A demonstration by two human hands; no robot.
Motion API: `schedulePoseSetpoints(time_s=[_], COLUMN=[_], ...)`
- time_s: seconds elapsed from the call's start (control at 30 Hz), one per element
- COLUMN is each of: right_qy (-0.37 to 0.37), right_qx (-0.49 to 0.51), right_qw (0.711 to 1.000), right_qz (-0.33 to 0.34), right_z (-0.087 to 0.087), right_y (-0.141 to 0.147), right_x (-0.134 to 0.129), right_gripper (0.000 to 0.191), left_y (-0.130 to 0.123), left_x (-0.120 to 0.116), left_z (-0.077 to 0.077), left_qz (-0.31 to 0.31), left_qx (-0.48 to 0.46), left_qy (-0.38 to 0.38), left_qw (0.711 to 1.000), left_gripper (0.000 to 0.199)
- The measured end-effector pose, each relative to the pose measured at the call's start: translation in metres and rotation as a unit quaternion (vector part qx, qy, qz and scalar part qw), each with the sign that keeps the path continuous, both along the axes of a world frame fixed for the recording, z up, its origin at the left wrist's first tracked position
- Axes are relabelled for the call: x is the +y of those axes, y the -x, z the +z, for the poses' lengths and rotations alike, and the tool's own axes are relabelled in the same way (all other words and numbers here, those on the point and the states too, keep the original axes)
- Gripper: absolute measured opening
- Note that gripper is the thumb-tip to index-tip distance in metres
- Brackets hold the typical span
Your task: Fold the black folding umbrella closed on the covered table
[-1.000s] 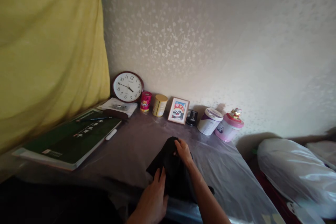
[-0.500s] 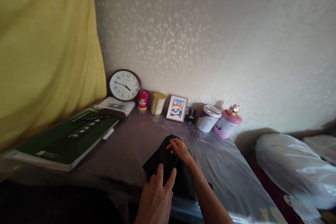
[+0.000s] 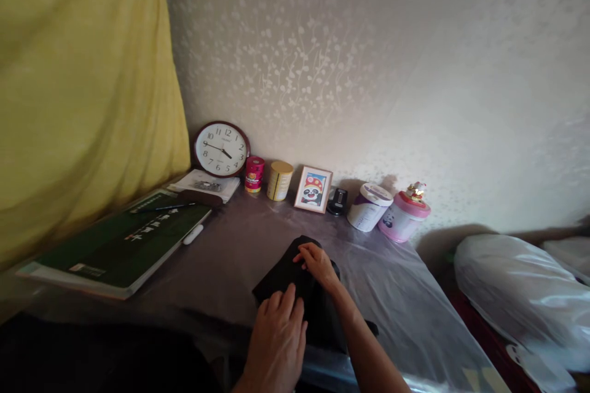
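A black cloth item, folded and dark, lies near the front of the table, its details lost in shadow. My right hand is on its upper part, fingers curled and pinching the fabric. Lower down, at the item's near side, is my left hand, seen from the back. Its fingers are bent and close together on the cloth, and the fingertips are partly hidden against the black.
A green book with a pen lies at the left. Along the wall stand a clock, a red can, a yellow can, a panda picture frame, a black object and two tubs. White bags are at the right.
My left hand's spread fingers have come together and moved slightly up onto the black cloth. My right hand stays in place. The view has shifted slightly.
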State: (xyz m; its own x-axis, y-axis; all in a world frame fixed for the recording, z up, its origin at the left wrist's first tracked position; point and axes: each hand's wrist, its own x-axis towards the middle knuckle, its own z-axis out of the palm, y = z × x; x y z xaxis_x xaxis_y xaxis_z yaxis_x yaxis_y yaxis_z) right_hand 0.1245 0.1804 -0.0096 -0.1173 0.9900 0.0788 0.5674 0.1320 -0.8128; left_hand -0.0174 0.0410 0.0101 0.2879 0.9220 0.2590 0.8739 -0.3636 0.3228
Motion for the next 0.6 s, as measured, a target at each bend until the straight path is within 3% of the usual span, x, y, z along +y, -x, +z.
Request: schedulePoseSetpoints(time_s=[0.07,0.13,0.33,0.43,0.6], right_qy=[-0.034,-0.087,-0.221,-0.234,-0.234], right_qx=[-0.021,-0.052,-0.103,-0.123,-0.157], right_qw=[0.999,0.994,0.954,0.946,0.947], right_qz=[0.007,0.031,0.174,0.187,0.154], right_z=[0.001,0.004,0.003,-0.006,-0.019], right_y=[0.002,0.005,0.002,-0.005,-0.017], right_x=[-0.007,-0.019,-0.050,-0.040,0.001], right_gripper=[0.023,0.023,0.023,0.025,0.033], left_y=[-0.006,-0.010,-0.009,-0.010,-0.011], left_x=[0.001,0.002,0.005,0.006,0.007], left_z=[-0.012,-0.025,-0.051,-0.058,-0.063], left_qz=[-0.010,0.020,0.049,0.059,0.040], left_qx=[0.030,0.065,0.078,0.075,0.070], left_qy=[0.010,0.035,0.019,0.006,0.036], left_qw=[0.999,0.997,0.996,0.995,0.996], left_gripper=[0.050,0.061,0.055,0.056,0.062])
